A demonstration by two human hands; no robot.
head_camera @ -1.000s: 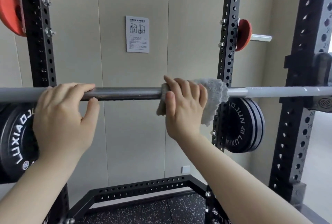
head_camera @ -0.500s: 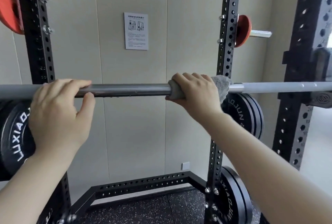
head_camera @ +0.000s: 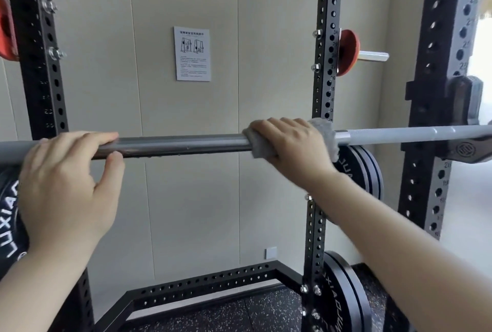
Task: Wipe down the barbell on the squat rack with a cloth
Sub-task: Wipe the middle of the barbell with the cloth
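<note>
A steel barbell point(head_camera: 181, 145) runs level across the view, resting on the black squat rack point(head_camera: 436, 108). Its middle section is darker and shiny; the part to the right is pale grey. My left hand point(head_camera: 66, 187) grips the bar at the left, fingers over the top and thumb underneath. My right hand point(head_camera: 290, 150) is closed over a grey fluffy cloth point(head_camera: 326, 134) wrapped around the bar at centre right. The cloth sticks out at both sides of that hand. Small droplets hang under the dark section.
Black perforated uprights stand at left point(head_camera: 40, 65), centre right point(head_camera: 323, 70) and right. Black weight plates hang at the left edge point(head_camera: 10, 219), behind my right wrist point(head_camera: 364, 172) and low down point(head_camera: 343, 294). A red holder with a peg point(head_camera: 348, 52) and a wall notice point(head_camera: 192, 53) are behind.
My right hand has rolled from the front of the bar to over its top, bunching the cloth tightly around the bar. My left hand has kept its grip.
</note>
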